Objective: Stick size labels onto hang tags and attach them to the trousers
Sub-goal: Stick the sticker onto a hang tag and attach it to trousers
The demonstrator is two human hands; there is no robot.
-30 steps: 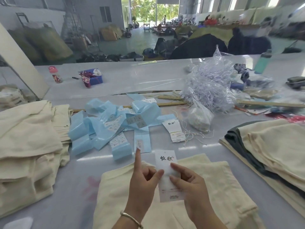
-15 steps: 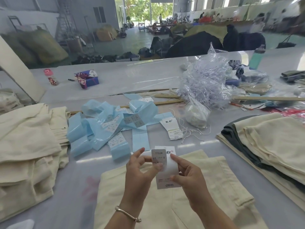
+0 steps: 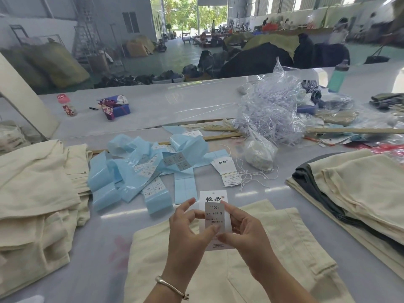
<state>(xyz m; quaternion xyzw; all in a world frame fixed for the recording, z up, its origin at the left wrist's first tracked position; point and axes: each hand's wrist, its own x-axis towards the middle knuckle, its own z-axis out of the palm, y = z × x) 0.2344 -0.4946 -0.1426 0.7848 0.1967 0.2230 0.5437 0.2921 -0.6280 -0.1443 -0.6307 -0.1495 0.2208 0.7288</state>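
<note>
Pinching a hang tag [image 3: 218, 235] upright in both grips, left hand [image 3: 188, 228] and right hand [image 3: 242, 232], size label [image 3: 214, 217] on it, above cream trousers [image 3: 273, 259] on worktop [image 3: 105, 248]

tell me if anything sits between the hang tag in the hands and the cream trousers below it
Nothing visible does. Both hands, left and right, hold the hang tag with its size label just above the cream trousers, and no other item lies on the cloth beneath the tag.
</note>
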